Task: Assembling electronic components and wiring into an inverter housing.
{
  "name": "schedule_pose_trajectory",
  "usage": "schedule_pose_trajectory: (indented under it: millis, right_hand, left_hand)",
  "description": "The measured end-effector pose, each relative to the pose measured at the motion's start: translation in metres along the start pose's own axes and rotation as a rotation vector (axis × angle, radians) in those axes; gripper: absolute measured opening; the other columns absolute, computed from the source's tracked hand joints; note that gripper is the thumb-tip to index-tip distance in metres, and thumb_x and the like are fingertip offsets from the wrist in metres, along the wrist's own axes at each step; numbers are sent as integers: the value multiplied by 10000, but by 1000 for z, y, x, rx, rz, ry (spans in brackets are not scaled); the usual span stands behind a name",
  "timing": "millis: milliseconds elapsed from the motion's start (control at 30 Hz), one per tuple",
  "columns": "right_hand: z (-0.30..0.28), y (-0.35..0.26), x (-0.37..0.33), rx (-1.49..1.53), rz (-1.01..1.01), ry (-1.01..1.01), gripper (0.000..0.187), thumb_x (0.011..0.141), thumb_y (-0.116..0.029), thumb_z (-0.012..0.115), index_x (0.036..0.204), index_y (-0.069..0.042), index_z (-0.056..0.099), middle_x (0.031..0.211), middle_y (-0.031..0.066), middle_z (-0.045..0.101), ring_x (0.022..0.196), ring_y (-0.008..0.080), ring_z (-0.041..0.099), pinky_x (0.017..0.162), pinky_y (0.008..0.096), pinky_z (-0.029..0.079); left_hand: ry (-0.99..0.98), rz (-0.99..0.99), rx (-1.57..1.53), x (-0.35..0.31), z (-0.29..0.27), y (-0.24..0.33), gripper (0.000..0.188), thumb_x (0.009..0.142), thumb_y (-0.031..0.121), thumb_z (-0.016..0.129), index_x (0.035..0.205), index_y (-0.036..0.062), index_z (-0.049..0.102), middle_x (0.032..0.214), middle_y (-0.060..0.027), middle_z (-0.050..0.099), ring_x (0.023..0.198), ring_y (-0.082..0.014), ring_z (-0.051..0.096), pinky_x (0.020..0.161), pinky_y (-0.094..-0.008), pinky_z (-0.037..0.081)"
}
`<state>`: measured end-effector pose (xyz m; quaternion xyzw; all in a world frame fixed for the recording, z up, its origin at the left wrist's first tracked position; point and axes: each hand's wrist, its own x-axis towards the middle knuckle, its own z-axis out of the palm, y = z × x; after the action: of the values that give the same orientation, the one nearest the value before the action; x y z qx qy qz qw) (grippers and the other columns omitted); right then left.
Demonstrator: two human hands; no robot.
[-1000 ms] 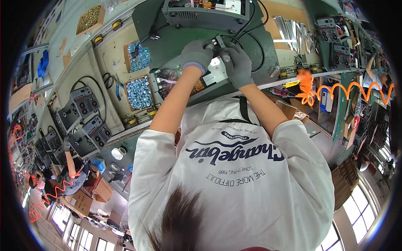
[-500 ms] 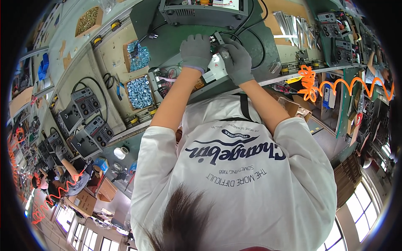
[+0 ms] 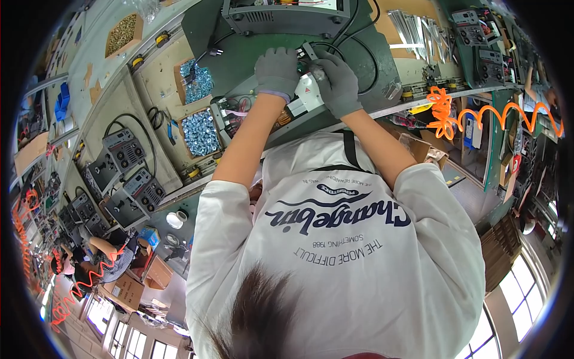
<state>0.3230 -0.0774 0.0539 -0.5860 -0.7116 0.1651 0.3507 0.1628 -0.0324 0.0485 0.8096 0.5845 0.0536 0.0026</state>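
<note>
In front of me lies an opened electrical unit with a white plastic part, a copper-coloured coil and wires at its near left side. My left hand, in a grey work glove, is over the unit's left part with fingers curled; whatever they hold is hidden. My right hand, gloved too, is closed around the unit's dark end panel, right of the white part. Its fingertips are partly hidden. Black cables loop out on the right beyond this hand.
A cased grey unit stands at the far side of the green mat. Boxes of blue-silver screws and pliers lie left. Metal strips and an orange coiled hose are on the right. A co-worker is at lower left.
Both hands stay at the same places on the unit, with only a slight shift. The whole view has moved a little. At lower left, the co-worker's arm has moved.
</note>
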Motion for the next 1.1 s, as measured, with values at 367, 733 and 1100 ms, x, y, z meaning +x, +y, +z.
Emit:
schedule_pose_trajectory:
  millis: [367, 733, 1100]
  right_hand:
    - [-1, -2, 2, -66, -9, -57, 207, 873, -167, 612, 1051, -108, 699, 1219, 94, 673, 1052, 334, 643, 880, 441, 520]
    - [9, 6, 2, -105, -16, -57, 299, 781, -93, 608, 1060, -126, 710, 1257, 104, 653, 1060, 354, 630, 908, 468, 512]
    - [-27, -13, 11, -402, -131, -164, 252, 788, -216, 654, 1026, -138, 675, 1031, 82, 649, 962, 336, 638, 816, 472, 510]
  left_hand:
    - [65, -252, -567, 1, 3, -10, 244, 802, 246, 727, 1016, 128, 731, 1044, -81, 708, 1010, -277, 658, 837, -424, 517]
    - [80, -214, -337, 9, 12, 3, 182, 822, 215, 671, 982, 141, 720, 1018, -103, 687, 1000, -323, 640, 833, -454, 513]
    - [240, 16, -546, -22, -12, 4, 267, 811, 198, 693, 1076, 162, 700, 1007, -73, 690, 995, -313, 608, 849, -446, 498]
